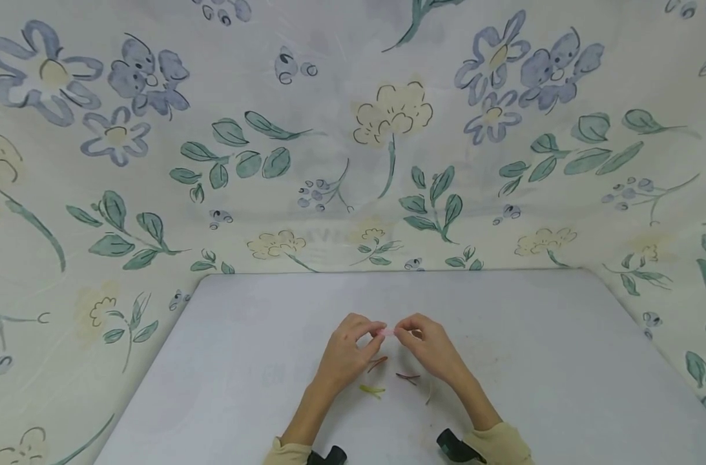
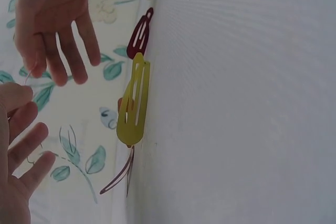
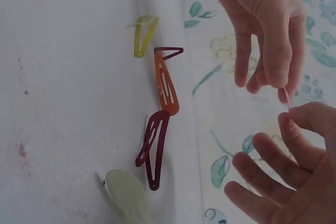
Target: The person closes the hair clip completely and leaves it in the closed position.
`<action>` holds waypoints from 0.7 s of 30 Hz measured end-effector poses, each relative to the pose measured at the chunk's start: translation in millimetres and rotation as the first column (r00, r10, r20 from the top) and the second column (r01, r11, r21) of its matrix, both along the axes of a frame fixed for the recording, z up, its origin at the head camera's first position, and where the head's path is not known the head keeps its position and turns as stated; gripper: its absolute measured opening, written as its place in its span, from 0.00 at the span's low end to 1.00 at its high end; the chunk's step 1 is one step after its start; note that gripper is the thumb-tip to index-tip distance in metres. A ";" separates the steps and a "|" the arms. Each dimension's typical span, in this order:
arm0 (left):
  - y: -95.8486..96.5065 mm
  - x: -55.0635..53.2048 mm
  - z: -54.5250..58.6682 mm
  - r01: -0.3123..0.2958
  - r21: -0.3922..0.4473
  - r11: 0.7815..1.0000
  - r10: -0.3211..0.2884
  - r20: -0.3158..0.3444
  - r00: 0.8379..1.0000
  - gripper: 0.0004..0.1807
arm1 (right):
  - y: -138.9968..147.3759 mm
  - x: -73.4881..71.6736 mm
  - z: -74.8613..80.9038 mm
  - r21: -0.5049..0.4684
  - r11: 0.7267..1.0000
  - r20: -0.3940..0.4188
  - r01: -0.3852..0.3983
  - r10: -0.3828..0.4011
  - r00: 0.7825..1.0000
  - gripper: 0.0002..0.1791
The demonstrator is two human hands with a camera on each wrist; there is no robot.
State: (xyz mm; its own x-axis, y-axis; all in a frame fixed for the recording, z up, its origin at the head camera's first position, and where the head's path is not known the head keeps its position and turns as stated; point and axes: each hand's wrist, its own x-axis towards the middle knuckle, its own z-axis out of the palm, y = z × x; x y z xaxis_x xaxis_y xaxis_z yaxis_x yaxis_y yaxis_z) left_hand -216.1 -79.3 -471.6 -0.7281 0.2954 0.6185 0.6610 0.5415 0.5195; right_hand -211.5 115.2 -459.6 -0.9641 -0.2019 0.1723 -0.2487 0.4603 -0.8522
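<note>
Pink strip [image 1: 387,332] (ends hidden, hard to identify) — left hand [image 1: 347,349] and right hand [image 1: 433,349] both pinch it.

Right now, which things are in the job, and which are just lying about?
In the job:
left hand
right hand
thin pink piece both pinch

Lying about, it seems:
yellow snap clip
orange snap clip
two dark red snap clips
pale green clip

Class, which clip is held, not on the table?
The pink clip, pinched by left hand and right hand; others, like the yellow clip, lie on the table.
</note>
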 end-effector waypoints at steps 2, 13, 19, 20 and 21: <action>-0.2 -0.4 -0.1 -0.002 0.001 1.000 0.002 -0.009 1.000 0.08 | -0.7 -0.7 0.0 0.033 0.999 -0.032 -0.002 0.003 0.999 0.06; -3.8 -3.1 1.7 -0.034 -0.016 0.999 0.034 -0.006 0.999 0.07 | -5.9 -3.2 -0.6 0.229 0.972 -0.210 0.058 -0.009 0.978 0.07; -8.0 -9.0 6.4 -0.049 -0.065 0.997 0.052 0.041 0.998 0.07 | -7.0 -12.0 1.6 0.294 0.955 -0.215 0.031 0.034 0.976 0.08; -8.8 -10.6 7.0 -0.053 -0.073 0.996 0.057 0.050 0.997 0.07 | -7.4 -14.2 2.5 0.310 0.950 -0.224 0.026 0.046 0.973 0.08; -9.6 -12.2 7.7 -0.058 -0.083 0.995 0.063 0.059 0.996 0.07 | -7.5 -16.5 3.2 0.324 0.946 -0.235 0.018 0.062 0.970 0.08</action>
State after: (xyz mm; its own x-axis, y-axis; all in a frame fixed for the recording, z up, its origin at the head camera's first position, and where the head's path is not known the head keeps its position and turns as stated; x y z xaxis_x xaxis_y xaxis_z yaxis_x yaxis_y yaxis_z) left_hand -228.3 -88.9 -463.9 -0.7818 0.2973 0.5481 0.5943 0.6213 0.5107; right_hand -228.0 107.6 -456.3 -0.8972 -0.3056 0.3189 -0.4393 0.6917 -0.5732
